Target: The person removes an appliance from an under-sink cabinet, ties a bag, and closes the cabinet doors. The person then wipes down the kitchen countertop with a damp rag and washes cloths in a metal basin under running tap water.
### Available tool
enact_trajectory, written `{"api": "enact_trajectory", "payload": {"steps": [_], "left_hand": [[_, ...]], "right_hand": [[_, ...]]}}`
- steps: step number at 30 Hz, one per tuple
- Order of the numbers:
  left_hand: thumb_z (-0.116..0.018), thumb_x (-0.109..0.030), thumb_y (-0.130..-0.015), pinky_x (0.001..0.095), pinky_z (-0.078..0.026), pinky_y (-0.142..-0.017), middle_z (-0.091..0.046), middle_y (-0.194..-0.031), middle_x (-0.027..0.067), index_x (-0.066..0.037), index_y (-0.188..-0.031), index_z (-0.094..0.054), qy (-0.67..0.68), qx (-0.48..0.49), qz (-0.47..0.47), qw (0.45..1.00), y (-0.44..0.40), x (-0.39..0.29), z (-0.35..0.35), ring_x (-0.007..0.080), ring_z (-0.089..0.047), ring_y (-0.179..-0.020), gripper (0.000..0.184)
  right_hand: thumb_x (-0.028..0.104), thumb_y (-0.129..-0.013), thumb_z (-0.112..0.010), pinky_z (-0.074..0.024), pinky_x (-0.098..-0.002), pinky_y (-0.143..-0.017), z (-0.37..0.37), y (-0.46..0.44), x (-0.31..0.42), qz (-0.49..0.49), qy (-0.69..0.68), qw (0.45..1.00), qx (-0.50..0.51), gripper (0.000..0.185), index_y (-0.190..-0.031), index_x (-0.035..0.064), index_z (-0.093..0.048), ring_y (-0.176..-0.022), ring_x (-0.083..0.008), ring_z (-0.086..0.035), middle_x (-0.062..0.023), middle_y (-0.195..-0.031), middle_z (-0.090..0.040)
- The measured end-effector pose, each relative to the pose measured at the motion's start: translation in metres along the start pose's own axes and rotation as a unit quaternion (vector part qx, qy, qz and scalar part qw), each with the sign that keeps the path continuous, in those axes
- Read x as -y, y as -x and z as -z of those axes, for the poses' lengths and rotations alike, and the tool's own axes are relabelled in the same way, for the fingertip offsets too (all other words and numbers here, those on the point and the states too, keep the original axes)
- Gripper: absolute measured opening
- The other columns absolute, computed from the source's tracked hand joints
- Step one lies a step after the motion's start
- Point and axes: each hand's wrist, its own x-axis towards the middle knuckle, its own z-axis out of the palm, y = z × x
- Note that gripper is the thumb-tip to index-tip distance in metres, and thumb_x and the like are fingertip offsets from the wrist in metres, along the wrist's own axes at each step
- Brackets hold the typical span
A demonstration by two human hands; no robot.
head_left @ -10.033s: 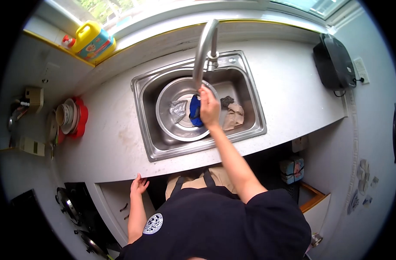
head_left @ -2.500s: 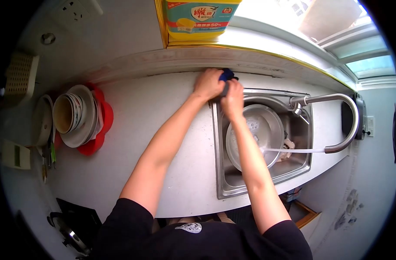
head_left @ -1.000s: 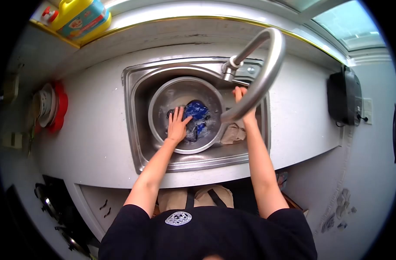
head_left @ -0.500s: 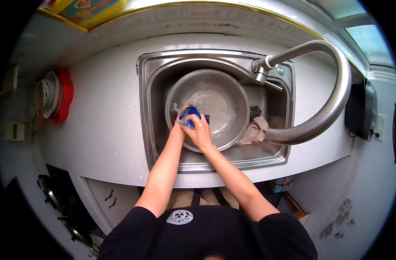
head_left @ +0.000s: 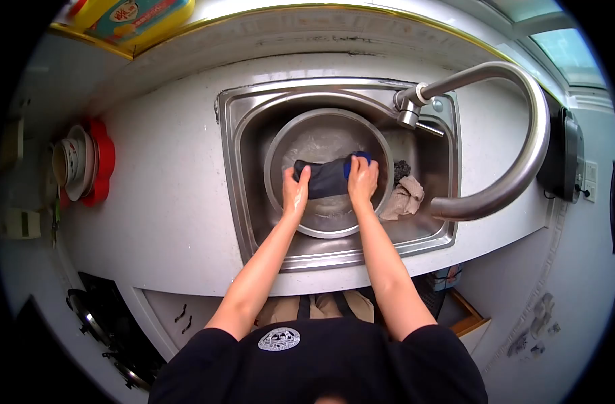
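Broadly, across much of the view, a pale countertop (head_left: 166, 175), with a steel sink (head_left: 307, 261) set into it. Inside the sink, a round metal basin (head_left: 328, 233), toward the left part of the bowl. Above the sink's right side, a curved faucet (head_left: 542, 135), with its spout beyond the basin's rim. At the far right, a black appliance (head_left: 565, 155); at the upper left, on a ledge, a yellow container (head_left: 142, 27), only partly in view. Along the left, a red scalloped tray (head_left: 105, 161) and stacked dishes (head_left: 85, 161). Over the basin, both hands closed on a dark grey and blue cloth (head_left: 328, 180): left hand (head_left: 295, 192) grasping the grey end, right hand (head_left: 363, 180) gripping near the blue part, the grey fabric spanning between them. Right of the basin, in the sink, a crumpled beige cloth (head_left: 407, 196) and, just beside it, a smaller dark, rough-textured clump (head_left: 402, 170).
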Motion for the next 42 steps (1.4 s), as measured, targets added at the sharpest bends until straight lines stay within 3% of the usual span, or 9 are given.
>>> {"api": "enact_trajectory", "payload": {"steps": [3, 5, 13, 17, 21, 28, 34, 37, 42], "left_hand": [[-0.063, -0.019, -0.078, 0.0474, -0.025, -0.105, -0.026, -0.144, 0.0248, -0.004, -0.134, -0.039, -0.468, -0.002, -0.309, 0.828, 0.001, -0.004, 0.007, 0.0372, -0.027, -0.133, 0.063], [-0.062, -0.022, -0.079, 0.0489, -0.013, -0.111, -0.022, -0.148, 0.0193, -0.008, -0.139, -0.035, -0.465, 0.078, -0.35, 0.809, -0.013, 0.02, -0.008, 0.0353, -0.018, -0.137, 0.067], [-0.059, -0.024, -0.08, 0.036, -0.052, -0.086, -0.034, -0.137, 0.0142, -0.008, -0.133, -0.041, -0.529, 0.177, -0.308, 0.771, -0.055, 0.032, -0.031, 0.0305, -0.026, -0.133, 0.058], [-0.059, -0.011, -0.071, 0.0366, -0.053, -0.072, -0.053, -0.113, 0.0078, -0.006, -0.096, -0.066, -0.503, 0.169, -0.388, 0.754, -0.079, -0.002, -0.022, 0.0278, -0.049, -0.112, 0.025], [-0.056, -0.011, -0.08, 0.0412, -0.048, -0.078, -0.062, -0.094, 0.0162, -0.006, -0.084, -0.069, -0.221, 0.023, -0.199, 0.954, -0.08, 0.004, -0.008, 0.0325, -0.06, -0.091, 0.015], [-0.075, -0.024, -0.068, 0.0425, -0.031, -0.105, -0.036, -0.137, 0.0254, -0.014, -0.138, -0.034, -0.273, 0.173, -0.279, 0.904, 0.037, -0.039, -0.004, 0.0404, -0.038, -0.124, 0.082], [-0.052, 0.005, -0.074, 0.0357, -0.052, -0.074, -0.066, -0.09, 0.0132, -0.003, -0.086, -0.066, -0.139, 0.141, -0.453, 0.869, 0.03, -0.093, 0.008, 0.0269, -0.065, -0.082, 0.02], [-0.035, 0.005, -0.082, 0.0251, -0.052, -0.063, -0.065, -0.078, 0.0074, 0.002, -0.076, -0.06, 0.126, 0.219, -0.272, 0.929, 0.019, -0.134, 0.041, 0.0114, -0.061, -0.069, 0.026], [-0.042, -0.001, -0.078, 0.0291, -0.052, -0.066, -0.066, -0.077, 0.0113, -0.001, -0.081, -0.064, -0.039, 0.206, -0.213, 0.954, -0.006, -0.104, 0.047, 0.0178, -0.065, -0.071, 0.023]], "right_hand": [[0.03, -0.085, -0.056, -0.0253, -0.0578, -0.102, -0.001, 0.026, 0.009, 0.159, 0.158, 0.974, -0.03, 0.049, -0.13, 0.0122, -0.048, -0.131, -0.0426, -0.026, -0.0245, -0.142, -0.027], [0.032, -0.083, -0.056, -0.0137, -0.0596, -0.107, -0.021, 0.026, 0.006, 0.214, 0.145, 0.965, 0.034, 0.058, -0.135, 0.0097, -0.042, -0.137, -0.0422, -0.013, -0.0209, -0.149, -0.017], [0.036, -0.081, -0.057, -0.0148, -0.055, -0.109, -0.032, -0.021, -0.01, 0.273, 0.198, 0.932, 0.132, 0.058, -0.132, 0.0123, -0.045, -0.135, -0.0402, -0.019, -0.0195, -0.143, -0.029], [0.026, -0.074, -0.068, -0.0359, -0.0447, -0.099, -0.022, -0.027, 0.008, 0.195, 0.088, 0.963, 0.161, 0.055, -0.123, 0.0061, -0.053, -0.126, -0.0391, -0.036, -0.025, -0.134, -0.04], [0.032, -0.063, -0.077, -0.0465, -0.043, -0.083, -0.008, -0.021, -0.026, -0.034, -0.014, 0.988, 0.148, 0.046, -0.094, 0.0004, -0.064, -0.09, -0.0379, -0.061, -0.0222, -0.095, -0.064], [0.018, -0.071, -0.073, -0.0455, -0.0317, -0.072, 0.178, 0.016, 0.062, 0.124, -0.285, 0.94, 0.141, 0.025, -0.086, 0.0014, -0.062, -0.078, -0.0243, -0.059, -0.0115, -0.082, -0.06], [-0.001, -0.069, -0.07, -0.0445, -0.0292, -0.071, 0.286, 0.038, 0.09, 0.198, -0.351, 0.906, 0.131, 0.019, -0.086, 0.0022, -0.063, -0.078, -0.0178, -0.056, -0.0057, -0.085, -0.056], [-0.002, -0.067, -0.07, -0.0432, -0.0275, -0.072, 0.295, 0.031, 0.066, 0.235, -0.286, 0.923, 0.104, 0.017, -0.082, 0.0026, -0.063, -0.078, -0.019, -0.053, -0.007, -0.082, -0.054], [0.004, -0.065, -0.059, -0.0415, -0.0351, -0.082, 0.213, 0.034, 0.013, 0.231, -0.256, 0.933, 0.104, 0.012, -0.076, 0.003, -0.061, -0.09, -0.0285, -0.053, -0.0121, -0.088, -0.056]]}}
